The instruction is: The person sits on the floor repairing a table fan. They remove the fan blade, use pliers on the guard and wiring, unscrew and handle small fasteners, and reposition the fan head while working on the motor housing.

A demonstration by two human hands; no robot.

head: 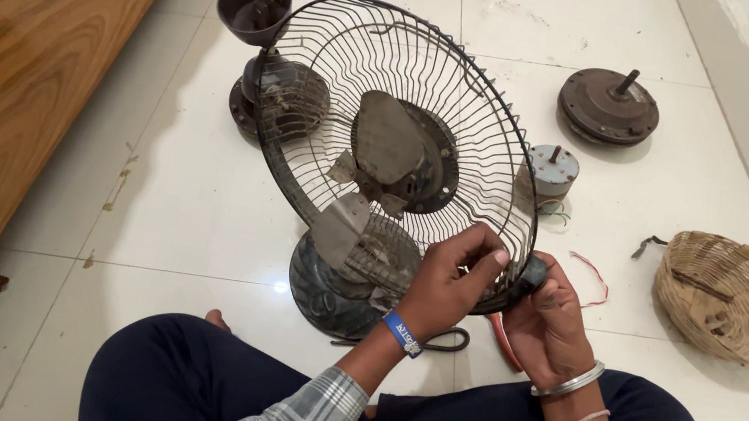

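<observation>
2 bare fan motors, big round one (609, 106) and small grey one (553, 168), on white tile floor (184, 199), wicker basket (731, 299) right, wooden panel (1, 77) left.

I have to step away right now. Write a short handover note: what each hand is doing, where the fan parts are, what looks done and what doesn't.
Left hand: fingers pinched on the lower rim of the wire fan guard.
Right hand: gripping a small dark tool against that rim, beside the left.
Table fan stands on the tiled floor; blades still inside the guard.
Two loose motors and a wicker basket lie to the right.
Done: cannot tell. Left: guard still on.
</observation>
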